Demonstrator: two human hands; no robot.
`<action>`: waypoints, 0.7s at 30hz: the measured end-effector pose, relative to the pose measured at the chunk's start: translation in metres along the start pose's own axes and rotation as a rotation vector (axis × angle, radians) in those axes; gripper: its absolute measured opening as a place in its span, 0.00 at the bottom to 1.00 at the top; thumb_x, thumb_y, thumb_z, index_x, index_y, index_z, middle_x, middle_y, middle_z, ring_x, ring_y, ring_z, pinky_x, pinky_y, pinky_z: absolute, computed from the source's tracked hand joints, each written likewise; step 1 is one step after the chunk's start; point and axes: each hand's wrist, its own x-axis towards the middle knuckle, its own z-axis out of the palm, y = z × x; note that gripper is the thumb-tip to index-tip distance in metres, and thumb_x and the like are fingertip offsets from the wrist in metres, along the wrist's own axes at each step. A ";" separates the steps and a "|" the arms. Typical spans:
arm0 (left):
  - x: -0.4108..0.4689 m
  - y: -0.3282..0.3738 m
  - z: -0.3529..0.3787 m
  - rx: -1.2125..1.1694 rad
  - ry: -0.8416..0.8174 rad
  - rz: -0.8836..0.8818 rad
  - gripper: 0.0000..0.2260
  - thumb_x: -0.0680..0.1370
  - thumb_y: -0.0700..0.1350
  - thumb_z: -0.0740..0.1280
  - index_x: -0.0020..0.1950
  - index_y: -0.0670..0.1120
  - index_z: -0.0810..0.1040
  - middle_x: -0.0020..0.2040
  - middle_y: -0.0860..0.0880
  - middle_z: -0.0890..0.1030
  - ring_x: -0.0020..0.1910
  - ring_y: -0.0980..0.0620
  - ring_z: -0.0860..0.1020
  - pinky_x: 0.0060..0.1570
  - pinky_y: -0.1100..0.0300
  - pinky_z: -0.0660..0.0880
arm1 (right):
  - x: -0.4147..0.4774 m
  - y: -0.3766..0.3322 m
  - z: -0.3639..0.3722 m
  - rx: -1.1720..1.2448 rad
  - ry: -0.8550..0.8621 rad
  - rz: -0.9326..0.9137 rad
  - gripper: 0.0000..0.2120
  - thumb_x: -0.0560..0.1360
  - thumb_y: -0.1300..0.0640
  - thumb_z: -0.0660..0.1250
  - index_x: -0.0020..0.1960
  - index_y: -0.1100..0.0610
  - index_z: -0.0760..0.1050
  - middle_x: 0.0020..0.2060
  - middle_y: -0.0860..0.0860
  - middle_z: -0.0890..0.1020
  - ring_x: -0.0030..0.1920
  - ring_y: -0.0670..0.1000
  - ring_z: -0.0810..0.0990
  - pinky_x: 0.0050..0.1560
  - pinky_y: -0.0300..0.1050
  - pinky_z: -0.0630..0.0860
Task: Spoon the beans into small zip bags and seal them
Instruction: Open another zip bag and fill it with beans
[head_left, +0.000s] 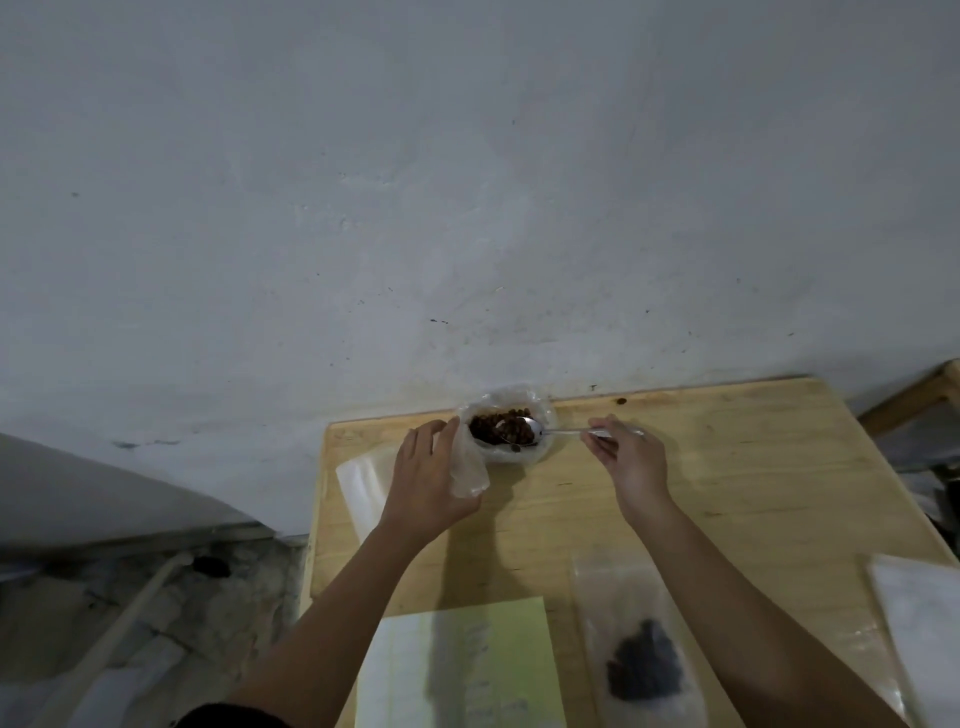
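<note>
At the table's (727, 467) far edge, right hand (631, 462) pinches the spoon (561, 431), bowl pointing left into beans (493, 423); left hand (426, 478) grips a bag (467, 467).

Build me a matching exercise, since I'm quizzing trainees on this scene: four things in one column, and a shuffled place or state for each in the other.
Things
1. spoon
2. empty bag
3. filled bag
4. paper

Places or states
A. lies flat on the table, dark contents
B. pale green, at the near edge
C. held by the left hand
D. bowl among the beans, handle in the right hand

Pairs: 1-D, 2-C, 3-A, 4-B
</note>
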 end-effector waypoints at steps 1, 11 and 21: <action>0.001 0.004 0.002 -0.005 -0.004 0.001 0.40 0.59 0.51 0.77 0.68 0.41 0.69 0.59 0.41 0.74 0.58 0.40 0.72 0.60 0.46 0.70 | -0.003 -0.004 -0.003 0.003 -0.018 -0.010 0.12 0.78 0.65 0.61 0.37 0.64 0.75 0.37 0.57 0.79 0.37 0.53 0.79 0.36 0.35 0.81; 0.004 0.043 0.024 -0.073 -0.076 0.006 0.39 0.64 0.55 0.74 0.70 0.42 0.67 0.66 0.43 0.70 0.67 0.43 0.66 0.67 0.49 0.65 | -0.018 -0.016 -0.039 -0.231 -0.143 -0.271 0.11 0.78 0.65 0.61 0.40 0.63 0.79 0.33 0.58 0.80 0.30 0.47 0.81 0.35 0.35 0.78; -0.011 0.023 0.008 -0.068 -0.008 -0.023 0.39 0.62 0.57 0.69 0.70 0.44 0.67 0.62 0.45 0.72 0.60 0.45 0.69 0.62 0.50 0.69 | -0.014 0.004 -0.016 -0.600 -0.208 -0.491 0.09 0.78 0.60 0.63 0.53 0.62 0.79 0.44 0.56 0.81 0.43 0.48 0.81 0.50 0.46 0.80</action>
